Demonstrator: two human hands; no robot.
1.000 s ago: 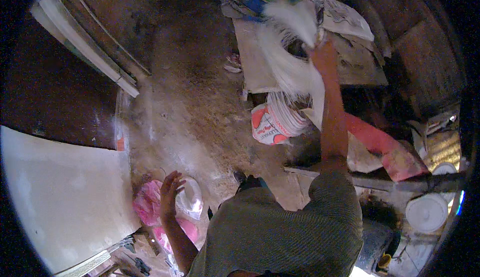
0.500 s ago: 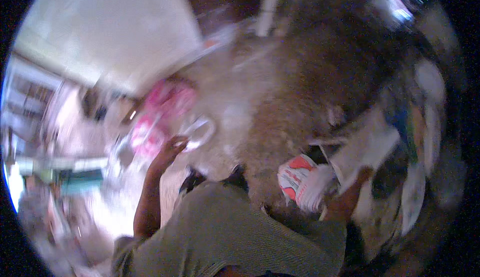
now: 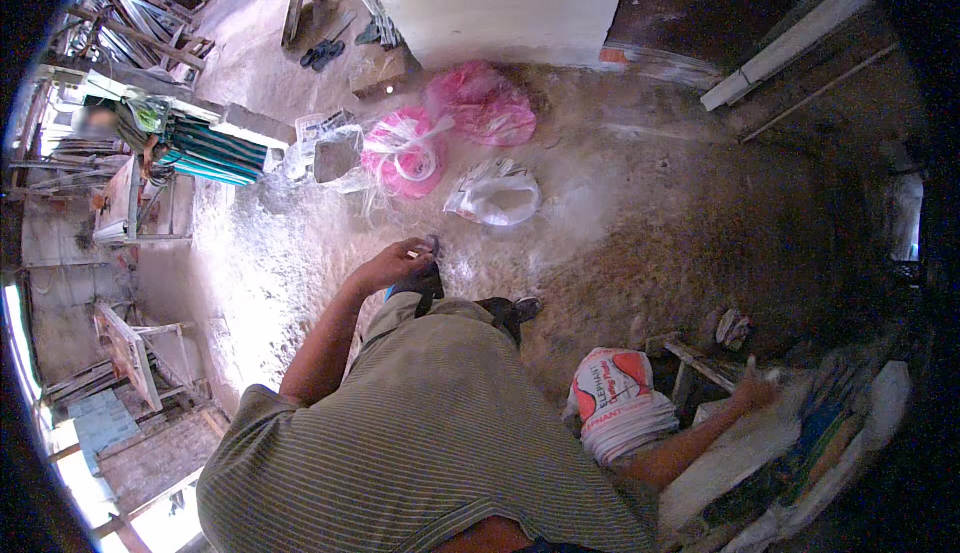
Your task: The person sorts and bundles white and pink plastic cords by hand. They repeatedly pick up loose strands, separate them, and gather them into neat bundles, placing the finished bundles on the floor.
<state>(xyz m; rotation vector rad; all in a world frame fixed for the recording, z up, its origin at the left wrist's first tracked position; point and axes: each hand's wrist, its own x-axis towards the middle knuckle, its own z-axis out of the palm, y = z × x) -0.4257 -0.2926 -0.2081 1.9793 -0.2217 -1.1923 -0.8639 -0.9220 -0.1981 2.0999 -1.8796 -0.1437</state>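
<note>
My left hand (image 3: 385,267) hangs in front of my left leg, fingers curled in a pinch. A small pale thing shows at its fingertips, too small to name. Farther ahead on the floor lie a white plastic bag (image 3: 496,196), a pink-and-white bag (image 3: 397,161) and a bright pink plastic bag (image 3: 490,103). My right arm stretches out to the right, past a white printed sack with red patches (image 3: 612,385). My right hand (image 3: 756,389) is over a low wooden bench (image 3: 705,365) beside a pale board or sheet; its fingers are blurred.
A pale wall panel (image 3: 490,3) and a leaning white post (image 3: 790,43) stand ahead. At far left, a person (image 3: 135,123) is near a teal striped cloth (image 3: 215,153) and wooden frames (image 3: 128,353). A crumpled wrapper (image 3: 733,328) lies beyond the bench.
My view has swung left, bringing the far-left person and frames into sight. The floor bags now appear farther from my left hand. My right hand has reached farther out to the right.
</note>
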